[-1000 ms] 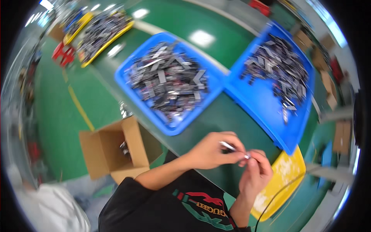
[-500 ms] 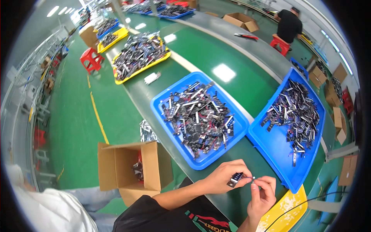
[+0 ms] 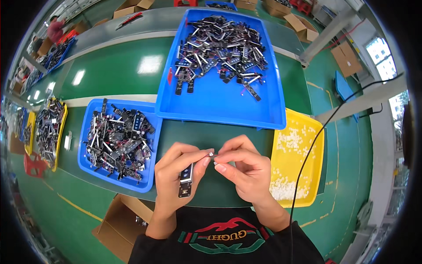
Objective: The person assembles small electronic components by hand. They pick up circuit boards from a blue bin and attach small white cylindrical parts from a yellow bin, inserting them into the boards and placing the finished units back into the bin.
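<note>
While the left hand (image 3: 178,174) pinched a narrow dark circuit strip (image 3: 186,179) between thumb and fingers, the right hand (image 3: 246,169) closed its fingertips on a tiny white piece (image 3: 212,154) at the strip's upper end. Both hands hovered over the green bench (image 3: 211,132) near its front edge. The strip appeared slim, black and rigid, with a silvery section near its lower end. Because the white piece was so small, a slight slip of the fingertips could probably have dropped it onto the bench, or seated it crooked. Behind the hands lay 2 blue trays, a large blue tray (image 3: 220,101) and a smaller blue tray (image 3: 88,145), each heaped with similar strips. At the right edge sat a yellow tray (image 3: 316,145) of white pieces.
</note>
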Demonstrator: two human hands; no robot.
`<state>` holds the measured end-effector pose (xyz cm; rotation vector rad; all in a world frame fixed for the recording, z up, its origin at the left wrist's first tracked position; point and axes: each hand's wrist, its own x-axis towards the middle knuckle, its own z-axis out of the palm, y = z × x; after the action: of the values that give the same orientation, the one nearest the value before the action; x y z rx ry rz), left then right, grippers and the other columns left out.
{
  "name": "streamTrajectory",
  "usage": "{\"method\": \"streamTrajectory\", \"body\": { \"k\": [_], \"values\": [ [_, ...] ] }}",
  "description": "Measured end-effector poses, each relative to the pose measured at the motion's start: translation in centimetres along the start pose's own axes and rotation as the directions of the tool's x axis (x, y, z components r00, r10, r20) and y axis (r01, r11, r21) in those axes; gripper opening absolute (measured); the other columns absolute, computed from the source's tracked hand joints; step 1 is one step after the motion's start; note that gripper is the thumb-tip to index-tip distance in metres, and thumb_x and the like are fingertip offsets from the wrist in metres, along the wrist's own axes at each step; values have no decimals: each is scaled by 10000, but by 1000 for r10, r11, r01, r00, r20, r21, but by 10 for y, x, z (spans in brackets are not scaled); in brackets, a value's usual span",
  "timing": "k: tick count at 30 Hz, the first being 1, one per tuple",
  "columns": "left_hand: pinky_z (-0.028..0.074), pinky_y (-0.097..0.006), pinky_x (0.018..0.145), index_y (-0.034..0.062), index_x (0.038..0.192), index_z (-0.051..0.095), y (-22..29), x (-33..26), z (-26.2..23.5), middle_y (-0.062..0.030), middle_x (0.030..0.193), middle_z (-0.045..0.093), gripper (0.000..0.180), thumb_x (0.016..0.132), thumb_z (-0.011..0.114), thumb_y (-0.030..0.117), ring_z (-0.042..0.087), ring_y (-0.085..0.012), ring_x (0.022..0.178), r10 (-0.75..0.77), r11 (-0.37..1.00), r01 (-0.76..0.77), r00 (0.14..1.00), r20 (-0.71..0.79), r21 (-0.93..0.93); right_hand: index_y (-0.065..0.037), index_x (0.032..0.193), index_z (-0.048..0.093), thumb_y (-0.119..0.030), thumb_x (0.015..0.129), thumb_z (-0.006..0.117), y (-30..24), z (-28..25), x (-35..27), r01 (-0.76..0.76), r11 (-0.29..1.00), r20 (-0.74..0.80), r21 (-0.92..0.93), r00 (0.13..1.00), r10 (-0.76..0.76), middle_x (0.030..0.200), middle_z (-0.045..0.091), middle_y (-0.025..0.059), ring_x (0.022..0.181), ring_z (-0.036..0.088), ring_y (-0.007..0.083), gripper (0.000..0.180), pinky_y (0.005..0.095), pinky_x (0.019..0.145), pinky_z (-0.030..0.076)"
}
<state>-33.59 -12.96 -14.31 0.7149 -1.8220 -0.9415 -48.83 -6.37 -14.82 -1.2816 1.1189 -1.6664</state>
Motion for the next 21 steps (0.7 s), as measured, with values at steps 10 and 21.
{"method": "streamTrajectory", "body": {
  "k": [10,21],
  "values": [
    [456,-288,559,98,1043,741,10,4,7,-49,802,590,401,669,765,-44,574,-172,666,93,968,-108,993,73,226,16,1019,683,33,862,662,1,-2,-1,-49,983,-118,179,990,71,1033,562,98,838,591,134,159,249,715,488],
    [454,-320,611,49,1037,716,8,10,-6,-46,835,552,463,581,721,-33,567,-220,746,337,821,-434,893,299,372,15,1055,668,22,882,641,3,-16,-6,-95,995,9,11,995,95,1040,566,105,871,607,136,175,244,710,513]
  ]
}}
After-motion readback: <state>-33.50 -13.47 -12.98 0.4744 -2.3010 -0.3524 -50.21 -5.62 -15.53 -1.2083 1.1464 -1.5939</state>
